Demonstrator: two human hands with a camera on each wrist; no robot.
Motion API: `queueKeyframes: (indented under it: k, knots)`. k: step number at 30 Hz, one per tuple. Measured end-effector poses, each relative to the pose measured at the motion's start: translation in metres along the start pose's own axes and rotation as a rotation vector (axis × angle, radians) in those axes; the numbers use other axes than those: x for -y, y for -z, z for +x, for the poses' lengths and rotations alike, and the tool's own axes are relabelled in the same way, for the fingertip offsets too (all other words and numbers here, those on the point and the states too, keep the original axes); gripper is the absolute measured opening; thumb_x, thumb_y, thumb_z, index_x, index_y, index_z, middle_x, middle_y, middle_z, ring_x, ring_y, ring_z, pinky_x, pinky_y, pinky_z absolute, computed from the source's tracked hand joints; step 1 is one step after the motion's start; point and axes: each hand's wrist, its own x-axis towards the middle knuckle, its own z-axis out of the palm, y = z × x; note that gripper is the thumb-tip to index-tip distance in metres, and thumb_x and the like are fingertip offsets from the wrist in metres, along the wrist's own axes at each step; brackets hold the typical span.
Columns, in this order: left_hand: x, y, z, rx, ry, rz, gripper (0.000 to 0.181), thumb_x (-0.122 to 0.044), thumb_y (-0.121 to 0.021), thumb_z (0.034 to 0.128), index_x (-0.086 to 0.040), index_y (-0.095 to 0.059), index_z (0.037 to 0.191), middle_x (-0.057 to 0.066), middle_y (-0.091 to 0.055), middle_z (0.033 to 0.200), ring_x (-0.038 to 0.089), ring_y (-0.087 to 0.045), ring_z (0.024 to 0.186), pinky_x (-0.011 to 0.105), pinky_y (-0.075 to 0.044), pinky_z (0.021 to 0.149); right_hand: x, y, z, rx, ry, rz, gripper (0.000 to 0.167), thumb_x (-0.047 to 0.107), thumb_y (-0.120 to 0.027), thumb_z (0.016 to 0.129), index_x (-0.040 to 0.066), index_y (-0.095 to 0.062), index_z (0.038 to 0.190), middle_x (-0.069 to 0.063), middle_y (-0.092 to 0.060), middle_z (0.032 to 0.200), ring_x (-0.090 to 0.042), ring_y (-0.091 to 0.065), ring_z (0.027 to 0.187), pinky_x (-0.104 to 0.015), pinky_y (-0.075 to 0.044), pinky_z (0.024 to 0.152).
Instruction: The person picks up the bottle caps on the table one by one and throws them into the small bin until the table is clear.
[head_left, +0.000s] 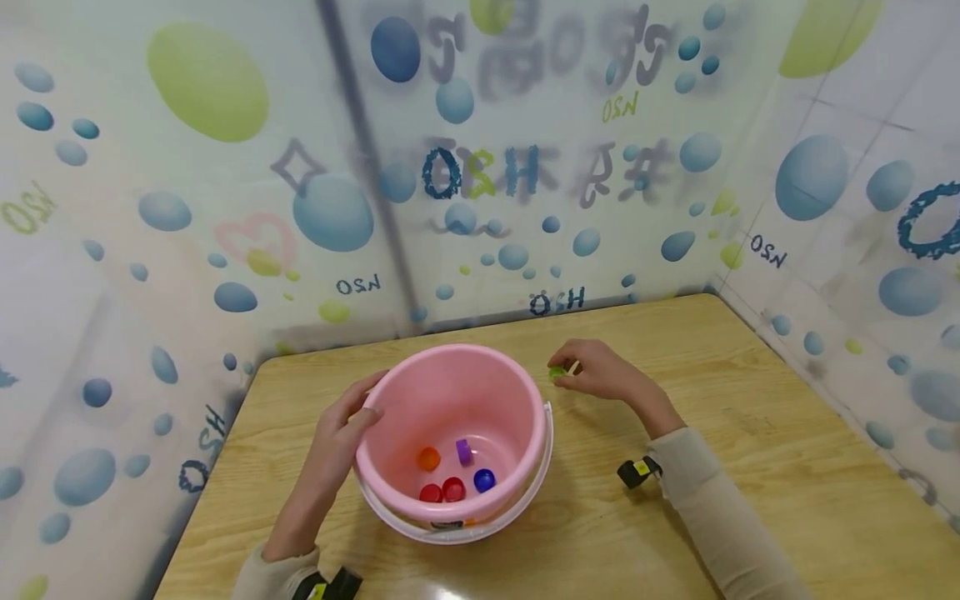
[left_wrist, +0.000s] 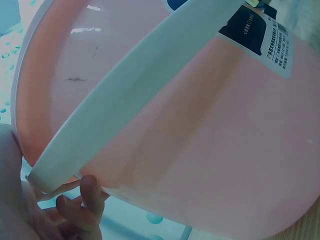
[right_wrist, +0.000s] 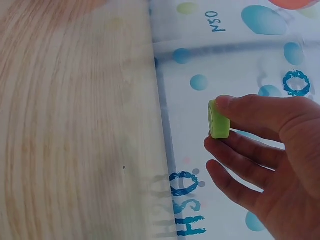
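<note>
A pink bucket (head_left: 450, 392) with a white handle (head_left: 457, 536) stands tilted on the table, its mouth toward the head camera. My left hand (head_left: 335, 437) grips its left rim, the thumb over the edge on the inside; some of its fingers (left_wrist: 90, 195) show by the handle's end in the left wrist view. Inside lie several small plastic caps: an orange cap (head_left: 428, 458), a purple cap (head_left: 464, 452), a blue cap (head_left: 484, 480) and two red caps (head_left: 453, 489). Right of the bucket, my right hand (head_left: 603, 372) pinches a light green cap (right_wrist: 220, 120) between thumb and fingers.
The wooden table (head_left: 750, 467) extends around the bucket, with most of its surface to the right. Translucent curtains (head_left: 517, 242) printed with bubbles and letters hang behind and at both sides. A printed label (left_wrist: 262, 40) is stuck on the bucket's outside.
</note>
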Motion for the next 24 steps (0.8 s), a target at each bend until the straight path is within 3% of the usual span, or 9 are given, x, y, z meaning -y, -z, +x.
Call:
queueKeyframes:
  k: [5,12,24]
  knots:
    - [0.000,0.000,0.000,0.000,-0.016,-0.011,0.042,-0.018,-0.050,0.1044,-0.020,-0.060,0.145,0.018,-0.066,0.135,0.015,-0.072,0.099,0.024,-0.060,0.081,0.001,0.005,0.003,0.006,-0.006,-0.048,0.031,0.018,-0.074,0.095,0.003,-0.073,0.121,-0.009,-0.073,0.114,-0.022,-0.069,0.102,-0.039,-0.061,0.087]
    - [0.001,0.000,0.000,0.001,-0.011,-0.015,0.042,-0.017,-0.050,0.1042,-0.019,-0.060,0.145,0.019,-0.066,0.134,0.020,-0.073,0.099,0.026,-0.061,0.080,0.003,0.015,0.004,0.013,0.046,-0.082,0.028,0.018,-0.073,0.095,0.003,-0.073,0.120,-0.010,-0.073,0.113,-0.023,-0.069,0.100,-0.038,-0.061,0.085]
    - [0.000,0.000,0.000,0.000,0.000,-0.014,0.043,-0.016,-0.049,0.1039,-0.019,-0.060,0.145,0.019,-0.066,0.135,0.016,-0.073,0.098,0.024,-0.060,0.080,0.017,0.036,0.004,0.006,0.068,-0.132,0.027,0.018,-0.074,0.095,0.004,-0.074,0.117,-0.008,-0.073,0.111,-0.023,-0.069,0.099,-0.040,-0.061,0.086]
